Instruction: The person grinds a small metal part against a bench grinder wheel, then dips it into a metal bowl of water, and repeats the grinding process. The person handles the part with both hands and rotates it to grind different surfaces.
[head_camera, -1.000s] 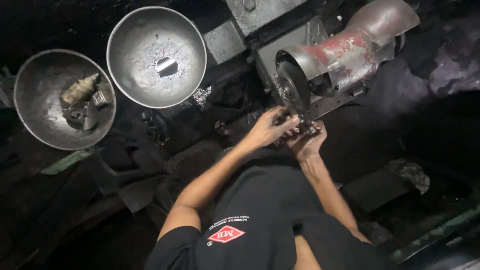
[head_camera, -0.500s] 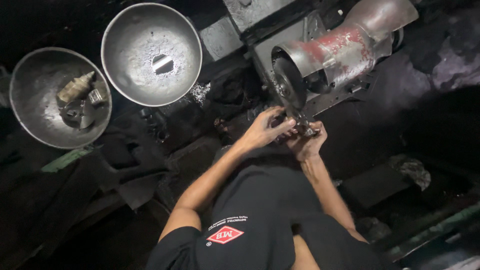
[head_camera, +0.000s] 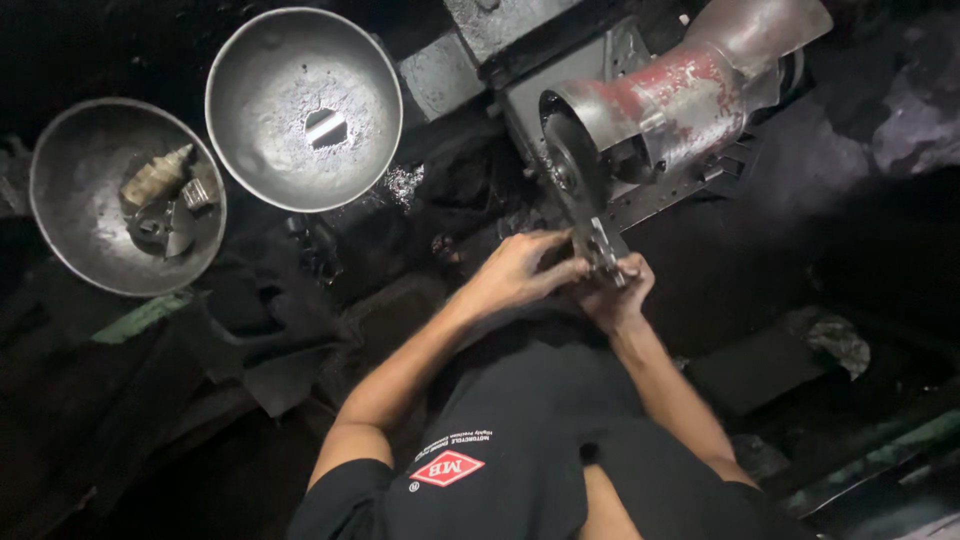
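My workbench: dark, grimy, cluttered surface. On it, far left, a round metal bowl holding several small metal parts. Just beside it, a second, larger metal bowl holding one small shiny piece. At right, a worn red-and-grey bench grinder. Grey metal blocks behind.

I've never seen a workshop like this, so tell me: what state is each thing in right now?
Left hand: gripping the small metal piece.
Right hand: gripping it from the other side.
Small metal piece: held against the dark grinding wheel.
Red-painted wheel guard: paint worn.
Nearer round metal bowl: holds one small piece.
Farther round metal bowl: holds several parts.
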